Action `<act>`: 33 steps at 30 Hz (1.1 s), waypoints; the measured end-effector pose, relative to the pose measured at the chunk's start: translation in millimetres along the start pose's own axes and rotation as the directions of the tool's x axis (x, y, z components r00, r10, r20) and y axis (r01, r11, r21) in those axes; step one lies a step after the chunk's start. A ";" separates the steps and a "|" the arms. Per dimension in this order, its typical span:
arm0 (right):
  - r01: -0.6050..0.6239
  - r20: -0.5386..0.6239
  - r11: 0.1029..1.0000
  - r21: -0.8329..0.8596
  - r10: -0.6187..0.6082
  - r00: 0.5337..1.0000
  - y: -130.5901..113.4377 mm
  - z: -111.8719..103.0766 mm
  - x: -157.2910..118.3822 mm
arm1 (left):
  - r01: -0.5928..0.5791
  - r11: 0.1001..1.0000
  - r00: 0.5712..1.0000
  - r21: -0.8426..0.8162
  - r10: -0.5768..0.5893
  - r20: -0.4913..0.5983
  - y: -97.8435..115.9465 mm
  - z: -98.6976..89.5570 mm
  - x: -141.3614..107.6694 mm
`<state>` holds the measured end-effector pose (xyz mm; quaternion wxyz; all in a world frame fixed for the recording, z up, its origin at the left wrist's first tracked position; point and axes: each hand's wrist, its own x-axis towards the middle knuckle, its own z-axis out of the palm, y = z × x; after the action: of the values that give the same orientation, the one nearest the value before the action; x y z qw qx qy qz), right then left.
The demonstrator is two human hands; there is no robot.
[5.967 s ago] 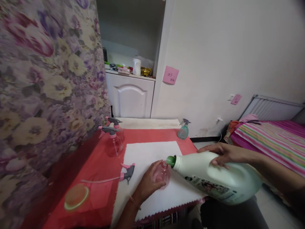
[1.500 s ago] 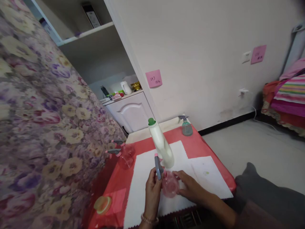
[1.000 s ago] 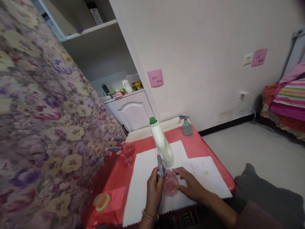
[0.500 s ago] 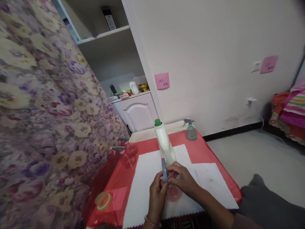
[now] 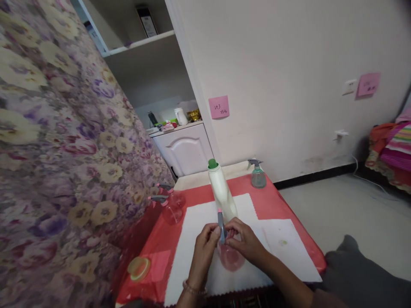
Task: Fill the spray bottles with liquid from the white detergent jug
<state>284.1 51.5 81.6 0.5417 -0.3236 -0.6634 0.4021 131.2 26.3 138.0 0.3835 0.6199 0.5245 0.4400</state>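
Note:
A clear pink spray bottle with a grey and pink trigger head stands on the white cloth, close to me. My left hand has its fingers closed on the left side of the grey trigger head. From the right, my right hand pinches the pink collar at the bottle's neck, and its fingers partly hide that collar. Just behind the hands rises a tall pale green bottle with a green spout and an uncovered top.
Two pink spray bottles stand at the table's left, and a green spray bottle at the back right. A round yellowish lid lies front left on the red tablecloth. A floral curtain borders the left side.
My left hand has shifted up and left, from below the trigger head to its side. More of the pink bottle's body now shows. My right hand stays at the neck.

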 end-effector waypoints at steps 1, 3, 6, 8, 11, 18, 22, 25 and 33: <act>-0.003 0.004 1.000 0.010 0.003 1.000 0.3 -0.7 0.3 | 0.018 0.999 1.000 -0.032 -0.017 0.017 1.4 0.3 2.9; -0.019 0.013 0.999 0.031 0.019 1.000 0.5 -1.7 1.0 | 0.045 0.995 0.998 -0.091 -0.041 0.046 2.3 0.0 7.2; -0.063 0.027 0.997 0.044 0.062 0.998 0.1 -1.6 2.1 | 0.075 0.989 0.996 -0.129 -0.067 0.065 0.0 -0.2 10.0; -0.081 0.026 0.995 0.052 0.080 0.996 0.0 -1.4 2.6 | 0.083 0.988 0.995 -0.127 -0.075 0.066 -3.0 0.8 9.8; -0.078 0.038 0.995 0.067 0.076 0.996 1.4 -2.6 3.2 | 0.074 0.989 0.996 -0.131 -0.067 0.056 -7.3 3.9 7.9; -0.036 0.084 0.999 0.036 0.033 0.996 2.2 -3.0 5.0 | 0.062 0.992 0.998 -0.107 -0.064 -0.011 -9.2 6.7 5.0; -0.050 -0.087 0.996 -0.068 0.044 0.995 0.7 10.7 0.4 | 0.067 0.994 0.997 -0.091 -0.070 -0.030 -7.6 7.6 4.8; -0.122 -0.214 0.985 -0.125 0.094 0.972 0.6 17.1 -2.9 | 0.077 0.994 0.996 -0.081 -0.081 -0.042 -7.9 9.1 4.2; -0.005 0.014 1.000 0.029 0.004 1.000 2.3 8.8 -1.7 | 0.044 0.998 0.996 -0.050 -0.048 -0.073 -12.1 10.7 3.7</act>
<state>275.9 49.5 77.9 0.5410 -0.3143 -0.6604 0.4152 137.7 31.7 123.8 0.3887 0.5815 0.5418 0.4661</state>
